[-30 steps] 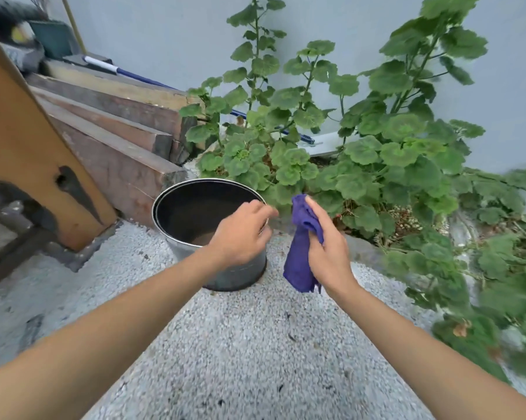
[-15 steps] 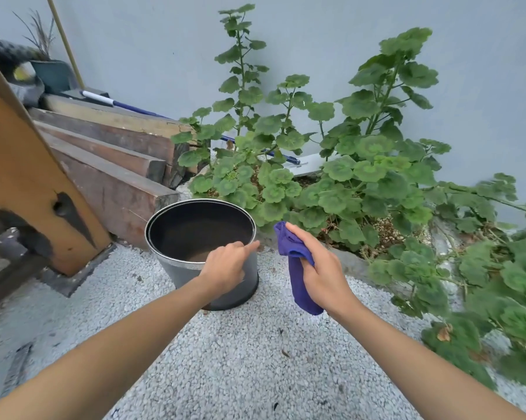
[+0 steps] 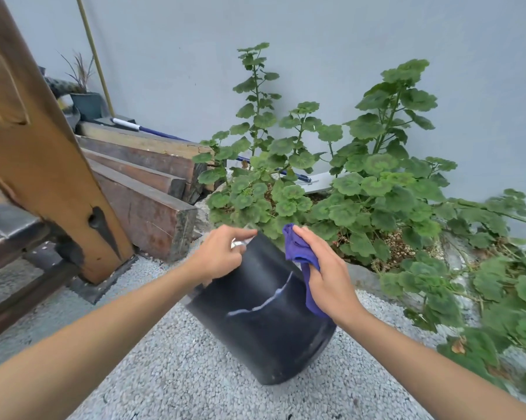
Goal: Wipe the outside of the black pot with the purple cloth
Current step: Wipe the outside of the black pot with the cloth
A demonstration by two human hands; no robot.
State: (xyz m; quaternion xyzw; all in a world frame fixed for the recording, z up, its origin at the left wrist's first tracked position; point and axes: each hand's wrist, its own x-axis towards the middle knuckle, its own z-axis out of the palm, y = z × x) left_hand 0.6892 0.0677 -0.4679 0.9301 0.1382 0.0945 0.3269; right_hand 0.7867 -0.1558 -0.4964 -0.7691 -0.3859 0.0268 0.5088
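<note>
The black pot (image 3: 264,316) is tipped away from me, its mouth hidden and its dark outer wall and base facing the camera. A pale curved streak crosses the wall. My left hand (image 3: 217,257) grips the pot's silvery rim at the upper left. My right hand (image 3: 328,275) holds the purple cloth (image 3: 299,253) bunched against the pot's upper right side, with the cloth's tail hanging under the palm.
Pale gravel ground (image 3: 176,371) lies under the pot. A leafy green plant (image 3: 355,189) spreads right behind and to the right. Stacked wooden beams (image 3: 146,192) and a leaning wooden board (image 3: 43,165) stand at the left, before a grey wall (image 3: 316,40).
The pot stood upright on the gravel with its opening showing; now my left hand has tilted it over by the rim. My right hand has brought the cloth onto its side.
</note>
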